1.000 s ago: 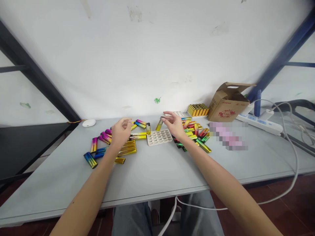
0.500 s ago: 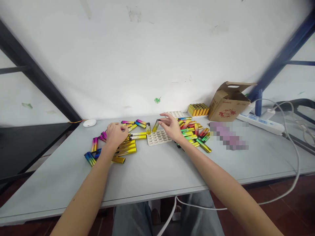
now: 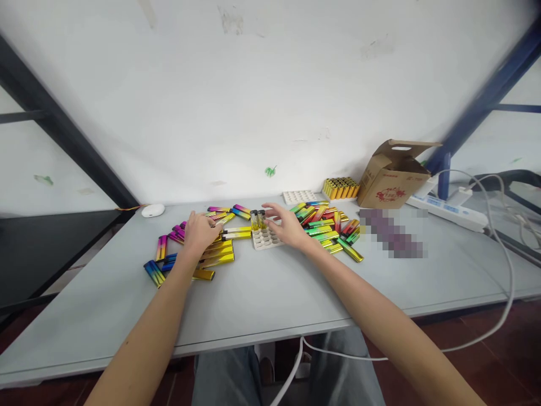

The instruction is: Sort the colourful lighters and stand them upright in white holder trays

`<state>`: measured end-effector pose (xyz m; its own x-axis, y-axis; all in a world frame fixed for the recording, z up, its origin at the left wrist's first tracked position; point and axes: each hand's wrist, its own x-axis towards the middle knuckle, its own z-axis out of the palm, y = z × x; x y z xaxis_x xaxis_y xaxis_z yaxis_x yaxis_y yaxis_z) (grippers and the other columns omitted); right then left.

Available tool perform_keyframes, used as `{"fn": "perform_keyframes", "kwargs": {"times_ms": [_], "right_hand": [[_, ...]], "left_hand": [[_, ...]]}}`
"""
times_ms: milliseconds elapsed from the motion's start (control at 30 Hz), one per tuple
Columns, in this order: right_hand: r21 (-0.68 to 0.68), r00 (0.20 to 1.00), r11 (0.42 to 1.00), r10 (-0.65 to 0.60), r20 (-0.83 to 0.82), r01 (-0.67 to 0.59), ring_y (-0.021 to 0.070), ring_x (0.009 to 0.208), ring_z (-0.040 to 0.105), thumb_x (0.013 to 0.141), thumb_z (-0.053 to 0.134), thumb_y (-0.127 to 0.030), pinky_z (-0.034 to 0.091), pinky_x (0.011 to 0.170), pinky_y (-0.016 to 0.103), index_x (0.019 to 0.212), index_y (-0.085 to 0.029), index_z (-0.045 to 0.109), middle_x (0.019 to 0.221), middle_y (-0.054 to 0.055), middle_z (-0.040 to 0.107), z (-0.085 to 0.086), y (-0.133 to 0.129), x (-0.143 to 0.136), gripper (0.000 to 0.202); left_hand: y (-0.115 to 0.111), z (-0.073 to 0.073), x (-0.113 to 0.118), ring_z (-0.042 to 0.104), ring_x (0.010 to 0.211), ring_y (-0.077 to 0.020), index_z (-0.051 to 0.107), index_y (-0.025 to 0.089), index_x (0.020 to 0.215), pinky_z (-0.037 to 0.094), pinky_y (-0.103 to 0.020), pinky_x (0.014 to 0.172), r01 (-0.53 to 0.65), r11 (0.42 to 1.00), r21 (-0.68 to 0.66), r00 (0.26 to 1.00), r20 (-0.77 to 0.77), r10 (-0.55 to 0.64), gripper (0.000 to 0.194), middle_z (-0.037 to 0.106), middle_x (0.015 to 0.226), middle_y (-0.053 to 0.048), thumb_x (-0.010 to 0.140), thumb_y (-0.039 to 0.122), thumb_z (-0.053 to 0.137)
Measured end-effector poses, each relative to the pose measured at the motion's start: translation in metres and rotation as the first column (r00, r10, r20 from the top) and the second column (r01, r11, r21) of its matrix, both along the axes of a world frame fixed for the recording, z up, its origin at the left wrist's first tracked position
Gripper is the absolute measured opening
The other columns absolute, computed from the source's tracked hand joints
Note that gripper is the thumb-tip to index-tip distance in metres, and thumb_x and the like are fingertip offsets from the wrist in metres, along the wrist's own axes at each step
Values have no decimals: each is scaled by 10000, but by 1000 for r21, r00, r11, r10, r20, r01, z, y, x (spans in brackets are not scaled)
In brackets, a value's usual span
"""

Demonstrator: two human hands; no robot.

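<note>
My right hand (image 3: 285, 226) is at a white tray of holes (image 3: 266, 239), its thumb and a finger closed about a clear-topped yellow lighter (image 3: 261, 220). That lighter stands upright in the tray's back row, next to another upright lighter (image 3: 254, 221). My left hand (image 3: 200, 230) rests with curled fingers over a heap of lighters, and its fingertips hide what they hold. Around it lie yellow lighters (image 3: 217, 258), magenta ones (image 3: 162, 248) and blue ones (image 3: 154, 273). Right of the tray is a pile of green and red lighters (image 3: 323, 228).
A second white tray (image 3: 299, 197) lies against the wall, beside a tray packed with orange-yellow lighters (image 3: 340, 188). An open cardboard box (image 3: 391, 183) stands at the back right, near a power strip (image 3: 450, 212). A small white case (image 3: 153, 210) sits back left.
My right hand has moved left and brought its tilted lighter upright beside the other one in the tray. The left hand has stayed over its heap, shifting only slightly.
</note>
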<state>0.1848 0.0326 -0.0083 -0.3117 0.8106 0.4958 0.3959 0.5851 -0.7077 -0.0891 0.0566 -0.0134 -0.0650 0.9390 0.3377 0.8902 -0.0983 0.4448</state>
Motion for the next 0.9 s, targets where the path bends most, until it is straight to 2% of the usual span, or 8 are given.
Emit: {"fn": "perform_keyframes", "kwargs": {"times_ms": [100, 233, 333, 433, 533, 700, 800, 900], "right_hand": [[11, 993, 1000, -16, 115, 15, 212, 1067, 643, 874, 512, -208, 485, 924, 386, 1320, -199, 481, 1149, 98, 693, -1, -1, 1, 447], [70, 981, 998, -21, 194, 7, 236, 1097, 615, 880, 509, -251, 456, 957, 413, 1371, -172, 431, 1213, 122, 661, 10, -2, 13, 504], [168, 980, 974, -169, 104, 150, 245, 1150, 576, 882, 504, -287, 441, 981, 424, 1347, -190, 463, 1240, 116, 635, 22, 1, 42, 477], [258, 893, 862, -451, -3, 436, 268, 1181, 537, 877, 475, -293, 398, 1030, 459, 1251, -166, 540, 1257, 147, 594, 25, 8, 87, 401], [217, 701, 699, -708, 79, 682, 309, 1234, 472, 845, 481, -286, 357, 1058, 501, 1204, -126, 565, 1260, 193, 548, 18, 13, 129, 402], [-7, 449, 472, -833, 323, 881, 416, 1254, 429, 831, 510, -408, 346, 986, 649, 1236, -133, 552, 1361, 241, 438, 5, 14, 151, 492], [-64, 412, 423, -822, 393, 904, 450, 1287, 382, 839, 491, -457, 303, 979, 702, 1251, -140, 533, 1411, 241, 394, 4, 13, 148, 522], [37, 437, 473, -839, 325, 881, 434, 1304, 371, 838, 501, -412, 328, 997, 644, 1283, -119, 487, 1470, 262, 300, 6, 14, 145, 533]], "left_hand": [[-3, 3, 3, 376, 1321, -422, 685, 208, 578, 332, -565, 1055, -69, 997, -40, 996, -68, 66, 232, 705, 1033, -142, 710, 394, 641], [-6, 7, 8, 366, 1330, -445, 718, 221, 728, 168, -698, 1062, -103, 994, -35, 993, -56, 101, 113, 685, 1137, -122, 714, 324, 674], [-8, 8, 11, 487, 1226, -431, 703, 217, 743, 123, -696, 1066, -101, 995, -14, 994, -49, 100, 99, 694, 1101, -126, 723, 313, 686], [-9, 8, 13, 604, 1057, -369, 686, 214, 779, 207, -617, 1072, -87, 996, -12, 993, -84, 85, 124, 714, 1019, -121, 762, 331, 649], [-12, 12, 16, 621, 1021, -354, 678, 214, 823, 278, -564, 1047, -76, 997, 11, 990, -115, 77, 124, 726, 952, -115, 790, 318, 618], [-23, 27, 26, 648, 974, -308, 663, 208, 944, 432, -436, 935, -16, 996, 92, 999, 31, 13, 190, 722, 981, -97, 814, 325, 588], [-29, 34, 36, 646, 982, -263, 626, 203, 1109, 461, -387, 930, -3, 982, 188, 984, 174, -30, 330, 705, 1013, -87, 814, 350, 601], [-32, 36, 45, 656, 972, -242, 630, 190, 1122, 497, -363, 909, -7, 973, 230, 916, 392, -86, 395, 698, 1017, -91, 788, 399, 649]]}}
